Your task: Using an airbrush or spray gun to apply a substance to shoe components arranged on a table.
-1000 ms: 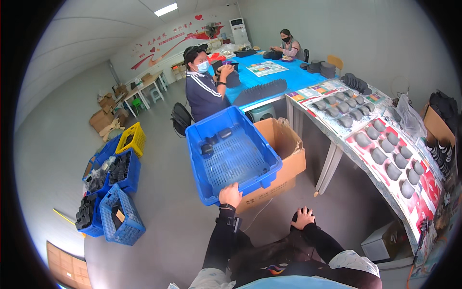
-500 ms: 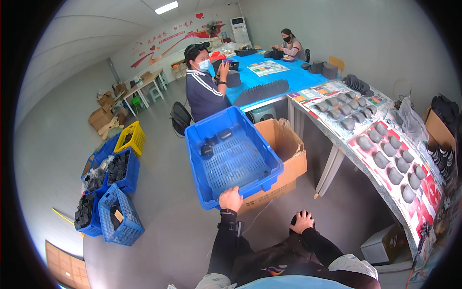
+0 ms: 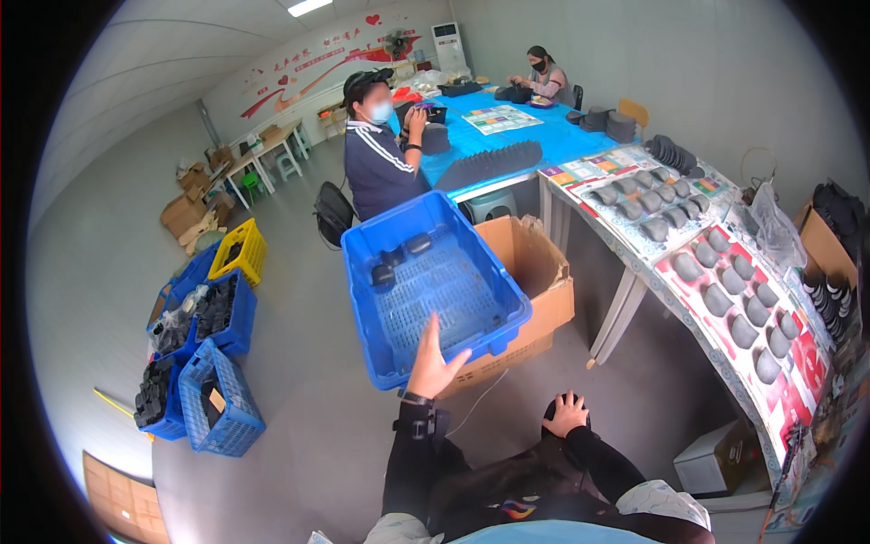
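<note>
A blue plastic crate [image 3: 507, 343] with a slotted floor rests tilted on an open cardboard box [image 3: 551, 299] in front of me. A few dark curved pieces [image 3: 419, 243] lie inside it, toward its far left part. My left hand [image 3: 435, 364] is at the crate's near rim with its fingers stretched out and the thumb apart, holding nothing. Whether the palm touches the rim is hard to tell. My right hand [image 3: 567, 415] lies with spread fingers on my black-clad knee.
To the right, a long table [image 3: 625, 249] carries rows of grey curved pads [image 3: 716, 301]. Blue crates [image 3: 222, 399] and a yellow crate [image 3: 240, 252] stand on the floor at left. One person [image 3: 385, 154] is beside the blue-covered table [image 3: 453, 159]; another person [image 3: 548, 82] sits behind it.
My left hand has let go of the crate's near rim, its fingers now straightened over the crate. The right hand stays on the knee. The whole view has shifted slightly.
</note>
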A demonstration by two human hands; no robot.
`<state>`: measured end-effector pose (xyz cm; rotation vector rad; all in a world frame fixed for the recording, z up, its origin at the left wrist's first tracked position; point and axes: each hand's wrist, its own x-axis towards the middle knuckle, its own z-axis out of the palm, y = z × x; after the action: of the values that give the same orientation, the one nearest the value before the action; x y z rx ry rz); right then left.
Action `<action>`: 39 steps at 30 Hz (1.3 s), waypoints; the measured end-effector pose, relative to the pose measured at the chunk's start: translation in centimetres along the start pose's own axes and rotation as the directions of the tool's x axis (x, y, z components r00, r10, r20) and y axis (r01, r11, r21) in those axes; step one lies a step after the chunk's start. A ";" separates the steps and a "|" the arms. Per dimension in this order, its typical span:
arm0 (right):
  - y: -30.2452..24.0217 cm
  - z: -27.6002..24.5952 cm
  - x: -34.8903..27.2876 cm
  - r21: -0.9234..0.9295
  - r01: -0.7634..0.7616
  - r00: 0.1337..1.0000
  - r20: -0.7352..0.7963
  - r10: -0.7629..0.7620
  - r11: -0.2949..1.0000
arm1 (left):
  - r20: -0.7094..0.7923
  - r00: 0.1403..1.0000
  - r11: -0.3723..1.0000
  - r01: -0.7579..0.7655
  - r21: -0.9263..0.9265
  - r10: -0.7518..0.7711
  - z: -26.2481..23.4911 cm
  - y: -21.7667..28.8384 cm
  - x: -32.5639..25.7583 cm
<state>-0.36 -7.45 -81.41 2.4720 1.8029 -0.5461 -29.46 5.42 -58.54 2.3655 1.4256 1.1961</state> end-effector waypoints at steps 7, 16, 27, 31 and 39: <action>0.1 1.2 0.9 -0.005 0.030 0.998 -0.056 -0.030 1.000 | -0.334 0.932 0.614 -0.183 -0.768 -0.140 -15.4 12.2 -2.4; 0.6 0.5 0.4 0.008 0.028 0.999 -0.022 -0.028 1.000 | -0.370 0.818 0.897 -0.417 0.148 0.441 -10.8 15.3 0.5; 0.6 0.5 -0.2 -0.001 0.031 0.998 -0.059 -0.031 1.000 | 0.319 0.921 0.975 0.206 0.087 -0.223 -3.6 6.5 -0.8; 0.5 0.2 -0.3 -0.003 0.025 0.997 -0.071 -0.025 1.000 | 0.124 0.936 0.790 0.201 0.580 -0.329 2.2 0.9 -2.6; 0.3 -0.5 -0.3 0.005 0.015 1.000 -0.012 -0.015 1.000 | 0.199 0.933 0.784 0.121 0.609 -0.299 6.2 -3.0 -5.9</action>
<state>-0.09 -7.74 -80.91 2.4718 1.8280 -0.5388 -28.71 4.07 -67.44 2.4845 2.1103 0.3409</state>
